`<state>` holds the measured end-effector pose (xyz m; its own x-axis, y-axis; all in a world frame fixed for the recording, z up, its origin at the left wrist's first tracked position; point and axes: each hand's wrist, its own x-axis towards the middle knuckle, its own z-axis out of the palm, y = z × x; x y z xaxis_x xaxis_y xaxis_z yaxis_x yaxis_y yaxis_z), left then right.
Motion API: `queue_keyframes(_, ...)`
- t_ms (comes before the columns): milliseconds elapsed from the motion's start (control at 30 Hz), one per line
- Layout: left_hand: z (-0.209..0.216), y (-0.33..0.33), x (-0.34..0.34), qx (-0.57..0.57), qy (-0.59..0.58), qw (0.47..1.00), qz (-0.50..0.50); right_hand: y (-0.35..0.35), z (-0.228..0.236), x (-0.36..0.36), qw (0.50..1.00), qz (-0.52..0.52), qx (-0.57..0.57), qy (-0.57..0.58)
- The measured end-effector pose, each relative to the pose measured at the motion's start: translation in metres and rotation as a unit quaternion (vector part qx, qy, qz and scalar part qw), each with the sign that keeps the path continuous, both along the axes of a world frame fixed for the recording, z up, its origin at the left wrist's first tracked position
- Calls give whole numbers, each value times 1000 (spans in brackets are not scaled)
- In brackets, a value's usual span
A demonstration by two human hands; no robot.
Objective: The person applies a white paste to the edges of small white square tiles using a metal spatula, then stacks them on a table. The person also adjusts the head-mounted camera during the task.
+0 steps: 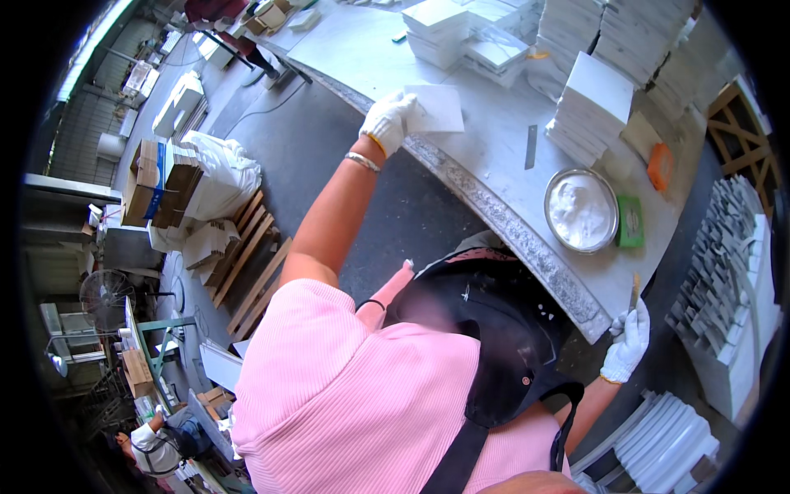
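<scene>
My left hand [387, 123], in a white knit glove, reaches out over the table's edge. Its fingers are closed on the near left side of a thin, square white tile [438, 109]; whether the tile also rests on the tabletop I cannot tell. Gloved too, my right hand [628, 342] is beside the table's near right corner. It grips a small, narrow tool with a flat brownish end [635, 290] pointing up; its exact kind is unclear. Beyond that hand, a round metal bowl [581, 211] of white paste or powder stands on the table, with a green block [629, 221] against it.
The pale stone table [494, 156] has a rough front edge. On it lie a flat metal strip [531, 146], an orange object [659, 167] and tall stacks of white tiles [588, 107]. Wooden pallets [255, 263] and cartons stand left, white stone pieces [724, 272] right. Two people are farther off.
</scene>
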<state>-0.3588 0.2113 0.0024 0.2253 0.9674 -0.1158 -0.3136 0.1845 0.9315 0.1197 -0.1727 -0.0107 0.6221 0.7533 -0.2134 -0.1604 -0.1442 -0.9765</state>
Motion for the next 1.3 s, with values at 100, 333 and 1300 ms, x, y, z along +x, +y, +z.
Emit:
queue_keyframes(100,-13,13,-3,-78,-29,988,134,-5,-1,0,1000,3,-6,3)
queue_keyframes(333,3,-4,-4,-75,132,980,126,-4,-2,-2,999,-20,-29,-5)
queue_keyframes(1300,38,-4,35,201,763,614,25,120,50,-60,854,130,-69,-499)
